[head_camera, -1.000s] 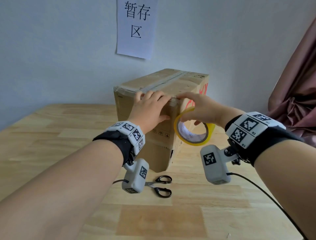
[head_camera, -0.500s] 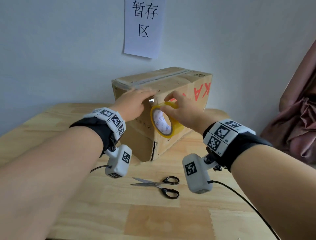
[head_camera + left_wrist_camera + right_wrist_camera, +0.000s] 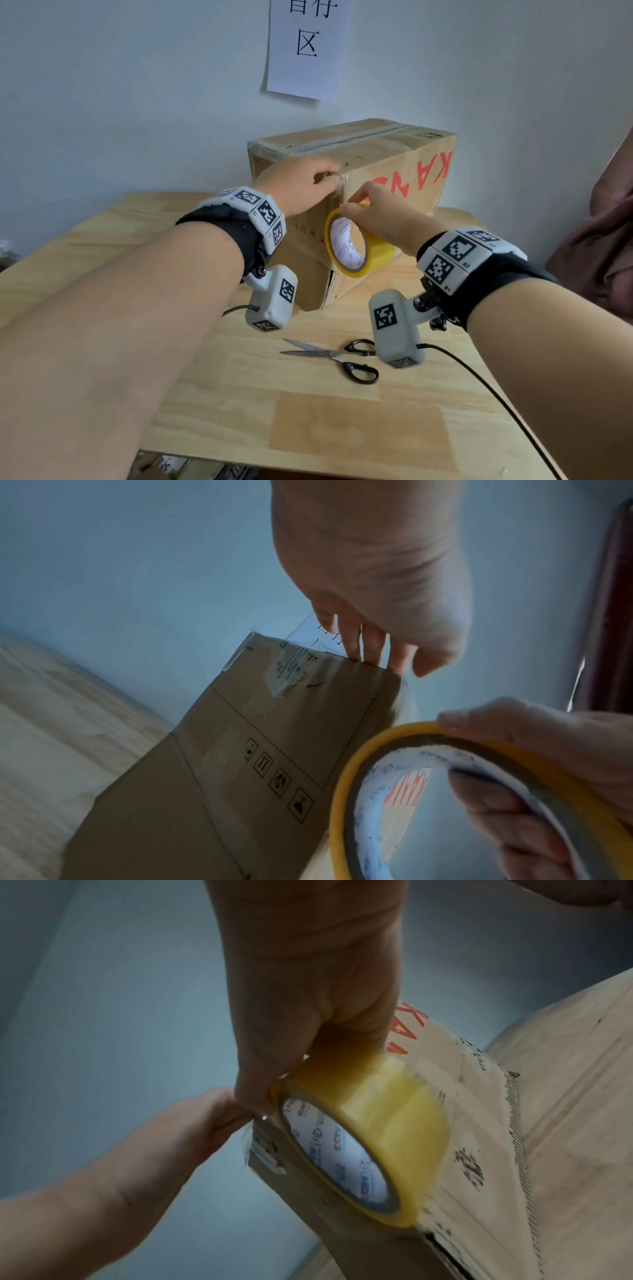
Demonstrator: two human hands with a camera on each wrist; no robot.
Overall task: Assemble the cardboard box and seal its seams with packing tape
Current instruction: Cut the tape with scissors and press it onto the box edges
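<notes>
One cardboard box [image 3: 373,164] stands on the wooden surface [image 3: 212,377], close to the wall. It is brown, with red letters on one side and four small black signs on the other side. A strip of clear tape already runs along its top.

Two hands are at the near top corner of the box. The left hand [image 3: 301,186] rests on the top edge there. Its fingers [image 3: 368,642] lie side by side, pressed together, with the tips touching the edge of the box. In the head view they seem to press down the end of a clear strip of tape, but it is hard to see.

The right hand [image 3: 380,216] is just beside the left hand, a bit lower. It holds one roll of packing tape [image 3: 352,246]. The roll is yellow with a white middle that has small printed marks. The thumb sits on the outside of the roll and the other fingers [image 3: 514,813] curl through the hole, so they pinch the ring. The roll is right against the corner edge of the box, below the left hand.

One pair of scissors [image 3: 339,356] with black handles lies flat on the surface in front of the box, apart from it. Its blades are nearly closed.

One white sheet of paper [image 3: 308,48] with black writing hangs on the wall above the box. Some dark red cloth [image 3: 603,246] is at the right side.
</notes>
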